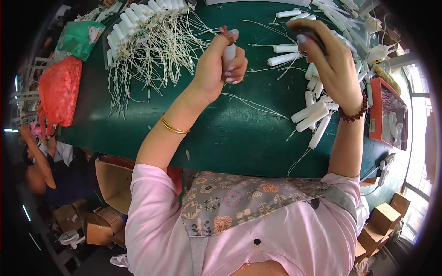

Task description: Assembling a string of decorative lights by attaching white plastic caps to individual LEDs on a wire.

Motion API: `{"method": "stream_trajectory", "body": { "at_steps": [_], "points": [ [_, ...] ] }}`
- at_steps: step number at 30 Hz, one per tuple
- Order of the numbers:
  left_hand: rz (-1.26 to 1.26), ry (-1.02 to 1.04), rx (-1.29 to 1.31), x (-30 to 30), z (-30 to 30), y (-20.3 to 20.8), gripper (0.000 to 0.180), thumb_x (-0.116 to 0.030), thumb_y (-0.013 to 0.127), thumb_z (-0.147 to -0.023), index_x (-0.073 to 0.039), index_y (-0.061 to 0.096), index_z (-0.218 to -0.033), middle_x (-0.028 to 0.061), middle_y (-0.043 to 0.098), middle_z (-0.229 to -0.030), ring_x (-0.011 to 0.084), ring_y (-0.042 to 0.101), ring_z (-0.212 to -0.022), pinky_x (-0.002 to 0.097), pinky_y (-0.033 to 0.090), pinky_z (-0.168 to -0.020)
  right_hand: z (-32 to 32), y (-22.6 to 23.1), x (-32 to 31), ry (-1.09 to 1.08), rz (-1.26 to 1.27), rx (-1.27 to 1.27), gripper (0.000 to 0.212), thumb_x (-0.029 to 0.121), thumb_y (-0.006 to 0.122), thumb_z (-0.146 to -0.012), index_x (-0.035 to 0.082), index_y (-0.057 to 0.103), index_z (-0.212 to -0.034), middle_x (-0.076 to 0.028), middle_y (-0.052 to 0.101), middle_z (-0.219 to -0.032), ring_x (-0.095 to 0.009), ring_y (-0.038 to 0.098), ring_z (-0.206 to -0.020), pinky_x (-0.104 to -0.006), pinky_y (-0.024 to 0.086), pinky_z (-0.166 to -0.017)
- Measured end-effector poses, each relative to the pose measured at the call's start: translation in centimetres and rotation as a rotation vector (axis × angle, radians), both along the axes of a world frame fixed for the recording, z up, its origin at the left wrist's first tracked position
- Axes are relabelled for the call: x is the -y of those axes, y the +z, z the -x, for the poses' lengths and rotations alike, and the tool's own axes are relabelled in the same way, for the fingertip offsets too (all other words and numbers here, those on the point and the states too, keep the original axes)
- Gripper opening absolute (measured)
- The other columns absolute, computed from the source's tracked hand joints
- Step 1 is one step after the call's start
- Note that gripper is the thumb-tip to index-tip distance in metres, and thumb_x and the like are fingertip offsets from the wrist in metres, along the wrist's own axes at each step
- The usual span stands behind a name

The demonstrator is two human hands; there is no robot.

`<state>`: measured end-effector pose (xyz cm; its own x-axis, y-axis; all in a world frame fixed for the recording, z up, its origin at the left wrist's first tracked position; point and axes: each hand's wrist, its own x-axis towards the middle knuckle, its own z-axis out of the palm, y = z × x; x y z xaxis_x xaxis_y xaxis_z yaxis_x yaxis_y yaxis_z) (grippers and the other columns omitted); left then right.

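Upright in my left hand (221,62) is a white cylinder (229,54), with the fingers wrapped round it. A reddish-brown tuft (225,33) shows at its top by the thumb, and thin white wires (255,105) trail over the table from below the hand. My right hand (334,64) is raised over the right side, its fingers curled round a dark object (317,40) whose kind I cannot make out. Beneath and beside it lie loose white cylinders with wires (311,112).
A tray of white cylinders (133,20) stands at the back left, wires hanging onto the green table (221,147). Left of it are a red bag (62,89) and a green bag (80,39). A red box (389,110) stands at right. Another person (41,161) is at far left.
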<state>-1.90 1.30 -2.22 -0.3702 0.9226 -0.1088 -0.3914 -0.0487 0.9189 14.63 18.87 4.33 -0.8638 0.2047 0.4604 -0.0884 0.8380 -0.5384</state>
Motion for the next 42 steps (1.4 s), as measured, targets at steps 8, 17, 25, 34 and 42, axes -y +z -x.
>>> {"method": "stream_trajectory", "body": {
  "at_steps": [8,17,25,34,42],
  "points": [
    [-0.061,0.104,0.050,0.0,0.6,0.4,0.058,-0.043,0.037,-0.099,-0.016,0.023,-0.049,0.0018,0.023,-0.042,0.0134,0.021,-0.037,0.0292,0.022,-0.040,-0.6,1.1,-0.1,-0.141,-0.062,-0.112,0.024,0.013,0.048,-0.101,-0.003,0.064,-0.111,-0.008,0.061,-0.070,-0.016,0.058,-0.059,-0.0276,0.047,-0.058],
    [-0.010,0.179,-0.053,0.6,0.7,-0.1,0.058,-0.043,0.036,-0.099,-0.016,0.023,-0.049,0.0018,0.022,-0.041,0.0130,0.020,-0.038,0.0296,0.021,-0.041,0.4,0.7,1.6,-0.146,0.040,-0.052,0.017,0.002,0.067,-0.090,-0.002,0.068,-0.107,-0.011,0.070,-0.085,-0.013,0.065,-0.072,-0.0255,0.052,-0.068],
    [0.358,-0.028,-0.782,0.7,1.7,1.3,0.060,-0.051,0.049,-0.098,-0.006,0.049,-0.058,0.0080,0.049,-0.054,0.0219,0.051,-0.049,0.0338,0.041,-0.051,3.2,-1.7,-0.1,0.333,0.561,-0.357,0.031,0.020,0.071,-0.094,0.001,0.068,-0.119,-0.004,0.069,-0.089,-0.010,0.059,-0.073,-0.0238,0.048,-0.065],
    [0.194,-0.445,-1.821,2.3,-2.8,9.0,0.013,-0.008,0.063,-0.085,-0.004,0.064,-0.097,0.0115,0.069,-0.085,0.0336,0.067,-0.082,0.0444,0.051,-0.072,1.6,-3.2,-3.6,0.377,0.235,0.138,0.039,0.033,0.063,-0.100,0.006,0.064,-0.128,-0.002,0.063,-0.090,-0.010,0.055,-0.078,-0.0263,0.048,-0.075],
    [0.464,-0.349,-1.616,2.0,-2.0,9.0,0.018,-0.017,0.059,-0.092,-0.002,0.064,-0.101,0.0155,0.067,-0.088,0.0379,0.063,-0.086,0.0447,0.050,-0.075,1.7,-3.6,0.4,0.262,0.129,0.259,0.035,0.018,0.083,-0.080,0.002,0.069,-0.108,-0.011,0.068,-0.097,-0.024,0.064,-0.089,-0.0305,0.051,-0.080]
  ]
}}
